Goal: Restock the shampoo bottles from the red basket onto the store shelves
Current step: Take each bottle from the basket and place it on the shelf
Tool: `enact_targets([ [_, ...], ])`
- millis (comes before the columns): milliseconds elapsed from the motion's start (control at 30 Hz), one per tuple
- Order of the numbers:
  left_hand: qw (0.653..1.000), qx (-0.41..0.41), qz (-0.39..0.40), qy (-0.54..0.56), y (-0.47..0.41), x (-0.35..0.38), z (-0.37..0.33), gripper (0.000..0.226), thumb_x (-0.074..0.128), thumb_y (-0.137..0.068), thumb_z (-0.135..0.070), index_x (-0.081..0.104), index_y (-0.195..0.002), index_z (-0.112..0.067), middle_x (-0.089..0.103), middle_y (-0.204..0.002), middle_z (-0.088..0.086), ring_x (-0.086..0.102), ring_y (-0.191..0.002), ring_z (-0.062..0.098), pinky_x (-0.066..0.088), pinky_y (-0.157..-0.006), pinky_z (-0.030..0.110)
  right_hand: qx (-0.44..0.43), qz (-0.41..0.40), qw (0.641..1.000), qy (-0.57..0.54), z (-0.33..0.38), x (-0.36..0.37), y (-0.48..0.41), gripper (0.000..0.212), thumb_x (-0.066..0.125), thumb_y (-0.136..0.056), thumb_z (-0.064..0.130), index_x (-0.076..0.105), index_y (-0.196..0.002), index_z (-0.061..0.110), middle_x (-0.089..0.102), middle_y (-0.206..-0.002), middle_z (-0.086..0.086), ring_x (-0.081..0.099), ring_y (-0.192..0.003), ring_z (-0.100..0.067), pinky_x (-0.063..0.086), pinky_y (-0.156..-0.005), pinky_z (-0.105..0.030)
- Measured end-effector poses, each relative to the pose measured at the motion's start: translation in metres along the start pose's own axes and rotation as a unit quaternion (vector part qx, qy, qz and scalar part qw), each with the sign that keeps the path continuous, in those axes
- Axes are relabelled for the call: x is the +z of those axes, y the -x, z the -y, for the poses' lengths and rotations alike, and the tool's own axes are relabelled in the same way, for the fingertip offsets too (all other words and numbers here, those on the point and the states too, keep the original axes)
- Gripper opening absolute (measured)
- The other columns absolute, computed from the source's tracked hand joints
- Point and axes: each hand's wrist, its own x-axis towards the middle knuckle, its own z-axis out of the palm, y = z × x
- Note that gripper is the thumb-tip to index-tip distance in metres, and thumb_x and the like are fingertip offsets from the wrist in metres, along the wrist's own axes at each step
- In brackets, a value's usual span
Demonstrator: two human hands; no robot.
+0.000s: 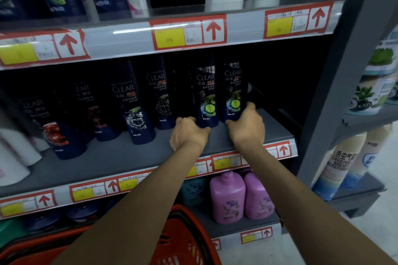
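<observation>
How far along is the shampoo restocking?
Done: dark Clear bottles line the middle shelf. In hand: the left hand grips the left lime bottle, the right hand the right lime bottle, both standing there. Left: the red basket inside is hidden, so unclear.

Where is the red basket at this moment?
In the head view, the red basket lies at the bottom, partly under the left forearm, just below and left of the two purple bottles.
</observation>
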Motion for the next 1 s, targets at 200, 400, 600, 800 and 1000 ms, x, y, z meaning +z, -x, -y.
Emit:
enact_targets([
  [200,0.994,0.079,0.006,0.079,0.027,-0.047,0.029,0.029,0.070,-0.093,-0.026,0.069,-0.121,-0.033,0.071,-0.115,-0.004,0.069,-0.099,0.019,0.059,-0.079,0.035,-0.070,-0.058,0.995,0.033,0.008,-0.026,0.026,0.031,0.074,-0.090,0.035,0.066,-0.114,0.018,0.063,-0.115,-0.007,0.064,-0.101,-0.031,0.055,-0.082,-0.042],
  [400,0.989,0.047,-0.084,0.111,0.048,-0.095,0.092,0.014,0.073,-0.090,-0.041,0.063,-0.086,-0.032,0.068,-0.080,-0.012,0.066,-0.077,0.013,0.058,-0.068,0.039,-0.092,0.056,0.994,-0.034,0.062,-0.008,0.064,0.007,0.070,-0.088,0.031,0.072,-0.084,0.026,0.071,-0.076,0.007,0.069,-0.083,-0.021,0.057,-0.076,-0.036],
  [600,0.985,-0.028,-0.082,0.147,0.035,-0.115,0.131,0.027,0.072,-0.092,-0.024,0.054,-0.112,-0.026,0.069,-0.102,-0.006,0.067,-0.088,0.019,0.058,-0.081,0.044,0.002,0.201,0.959,-0.198,0.105,0.056,0.090,0.033,0.062,-0.093,0.008,0.067,-0.124,0.019,0.072,-0.104,0.003,0.068,-0.088,-0.017,0.063,-0.071,-0.039],
  [800,0.983,-0.042,0.003,0.181,0.012,-0.110,0.139,0.059,0.056,-0.089,-0.003,0.052,-0.143,-0.025,0.064,-0.133,-0.007,0.064,-0.114,0.021,0.055,-0.099,0.043,0.068,0.265,0.923,-0.271,0.124,0.081,0.103,0.052,0.054,-0.095,-0.006,0.052,-0.144,0.011,0.061,-0.135,-0.003,0.067,-0.093,-0.024,0.052,-0.049,-0.027],
  [1000,0.972,-0.059,0.046,0.221,0.007,-0.115,0.140,0.060,0.055,-0.090,0.002,0.050,-0.146,-0.020,0.061,-0.139,-0.002,0.061,-0.119,0.019,0.051,-0.104,0.036,0.074,0.263,0.920,-0.281,0.123,0.081,0.108,0.050,0.046,-0.097,-0.012,0.053,-0.143,0.006,0.058,-0.138,-0.008,0.062,-0.076,-0.019,0.055,-0.051,-0.026],
])
